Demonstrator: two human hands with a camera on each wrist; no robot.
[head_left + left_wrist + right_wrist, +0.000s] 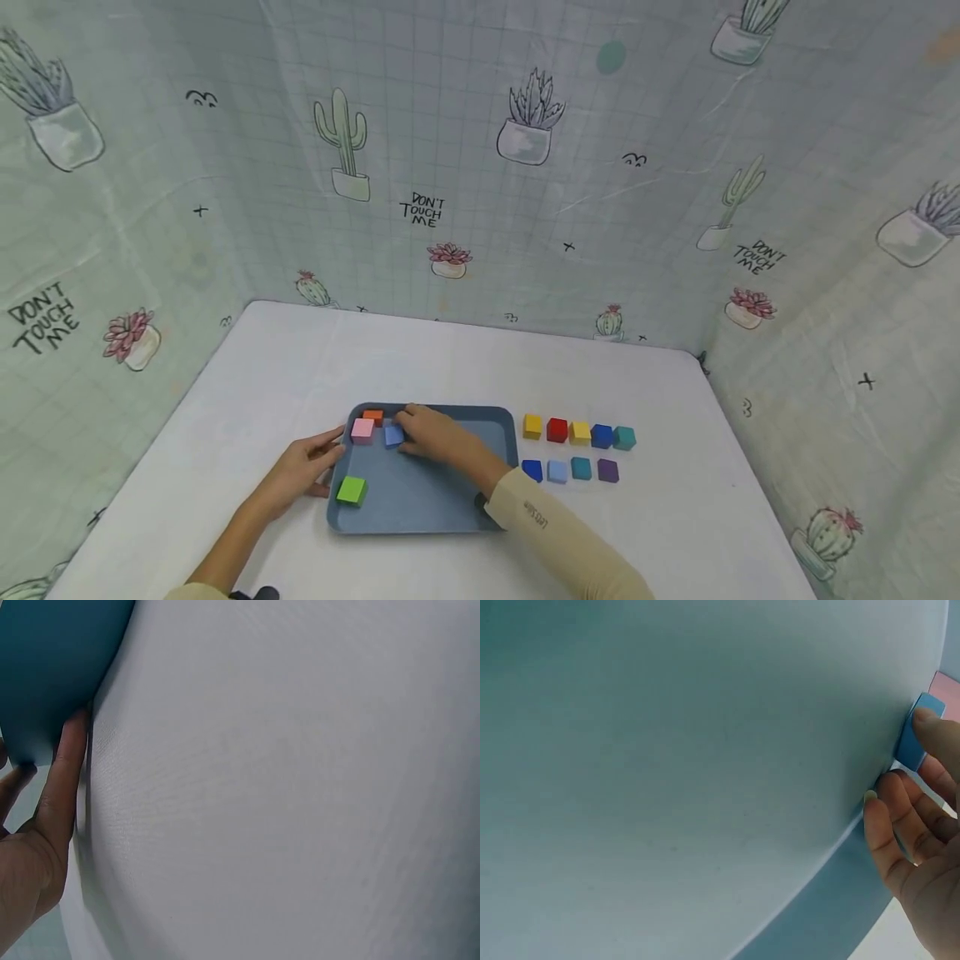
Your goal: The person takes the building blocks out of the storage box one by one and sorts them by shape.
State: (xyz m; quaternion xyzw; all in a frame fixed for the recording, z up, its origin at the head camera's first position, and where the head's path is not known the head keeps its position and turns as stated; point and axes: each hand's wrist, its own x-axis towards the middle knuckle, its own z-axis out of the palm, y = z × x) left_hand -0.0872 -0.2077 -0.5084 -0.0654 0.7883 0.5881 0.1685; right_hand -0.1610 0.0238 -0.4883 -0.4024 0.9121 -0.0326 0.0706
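Observation:
A shallow blue-grey tray (420, 533) lies on the white table, its side also seen as a dark teal shape (52, 667) in the left wrist view. Against its left rim rests my left hand (297, 475), fingers extended along the edge. My right hand (435, 435) reaches inside and pinches a blue block (393, 436) between thumb and fingers; the right wrist view shows the thumb on this block (911, 742). Just left of it sits a pink block (362, 431), with an orange block (372, 416) behind. A lime green block (352, 491) stands near the tray's front left corner.
Right of the tray, loose blocks lie in two rows, among them a red block (557, 430), a yellow block (532, 427), a teal block (624, 437) and a purple block (608, 471). A cactus-print curtain (465, 125) hangs behind the white table (675, 517).

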